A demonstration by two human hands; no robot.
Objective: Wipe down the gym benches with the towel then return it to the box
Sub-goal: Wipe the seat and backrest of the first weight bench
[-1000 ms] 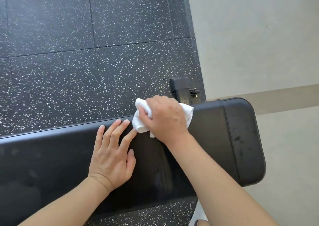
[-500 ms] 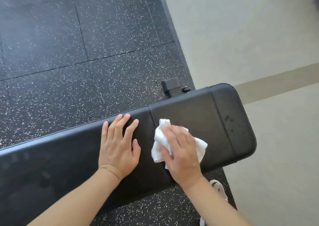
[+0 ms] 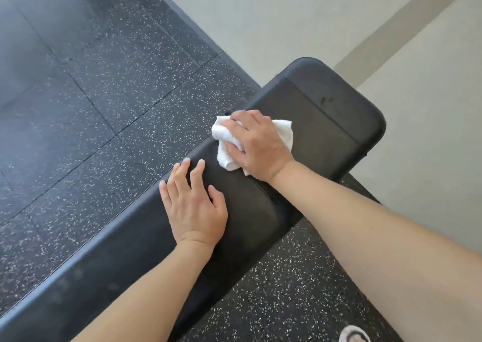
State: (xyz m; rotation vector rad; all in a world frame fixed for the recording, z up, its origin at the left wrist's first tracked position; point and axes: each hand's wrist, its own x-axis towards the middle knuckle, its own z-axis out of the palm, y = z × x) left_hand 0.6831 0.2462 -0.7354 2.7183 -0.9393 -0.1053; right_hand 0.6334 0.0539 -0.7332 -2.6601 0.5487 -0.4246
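- Our right hand (image 3: 257, 146) sits just right of the frame's centre, palm down, its fingers curled over a bunched white towel (image 3: 229, 153) and pressing it onto the black bench (image 3: 326, 122).
- The towel lies mostly under that hand; we see crumpled folds poking out past the fingertips toward the upper left, a lobe hanging below the knuckles toward our left hand, and a smaller corner showing on the far right side of the hand.
- The towel rests near the bench's upper-left edge, right at the seam between the long pad and the shorter end pad.
- Our left hand (image 3: 194, 203) lies flat on the bench just below and left of the towel, fingers straight and slightly spread, holding nothing; its fingertips reach the pad's edge, and it is close to the towel without touching it.
- The bench runs diagonally from the lower left of the frame to the upper right, where its rounded end shows a few dark marks.
- Black speckled rubber flooring (image 3: 104, 93) fills the left and the lower right; pale smooth floor (image 3: 287, 15) fills the upper right.
- A light-coloured shoe tip (image 3: 353, 334) shows at the bottom right edge.
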